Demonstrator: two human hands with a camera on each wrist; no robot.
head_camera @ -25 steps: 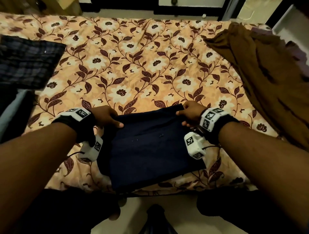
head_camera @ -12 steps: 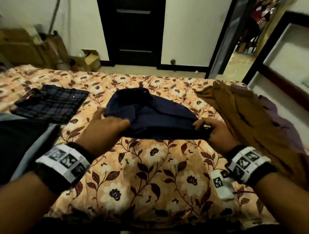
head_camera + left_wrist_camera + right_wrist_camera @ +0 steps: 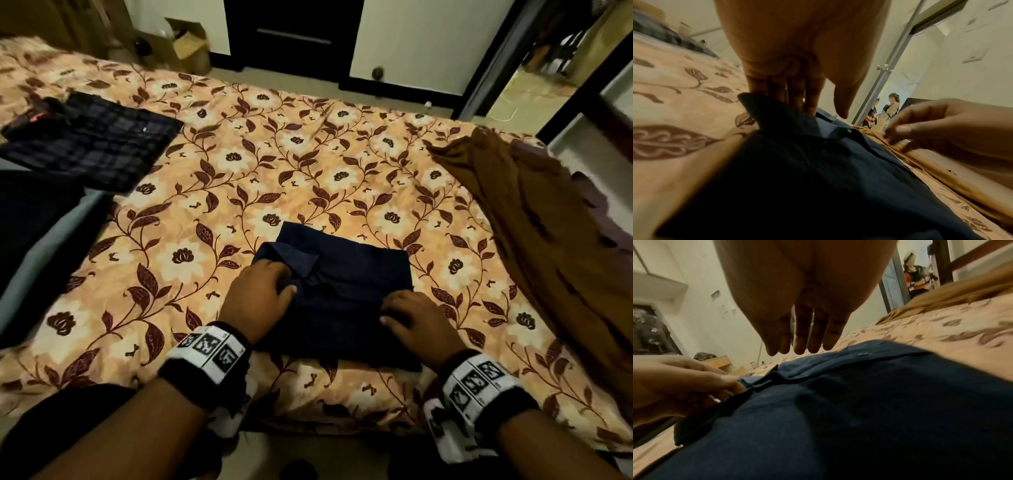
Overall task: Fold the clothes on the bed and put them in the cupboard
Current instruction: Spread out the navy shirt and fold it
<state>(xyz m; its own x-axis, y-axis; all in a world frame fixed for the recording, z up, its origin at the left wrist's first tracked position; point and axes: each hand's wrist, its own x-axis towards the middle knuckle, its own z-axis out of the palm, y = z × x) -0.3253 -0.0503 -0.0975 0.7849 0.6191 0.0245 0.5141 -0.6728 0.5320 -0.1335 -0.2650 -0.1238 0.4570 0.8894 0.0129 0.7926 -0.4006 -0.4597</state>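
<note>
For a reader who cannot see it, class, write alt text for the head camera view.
Two hands, left hand and right hand, rest on a folded navy shirt near the front edge of a bed with a floral bedspread. A checked garment lies at far left and a loose brown garment at right.

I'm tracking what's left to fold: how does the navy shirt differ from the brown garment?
The navy shirt is a compact folded rectangle; the brown garment sprawls loose and rumpled. The left hand and right hand rest on the shirt; the brown garment lies untouched. Both lie on the floral bedspread.
</note>
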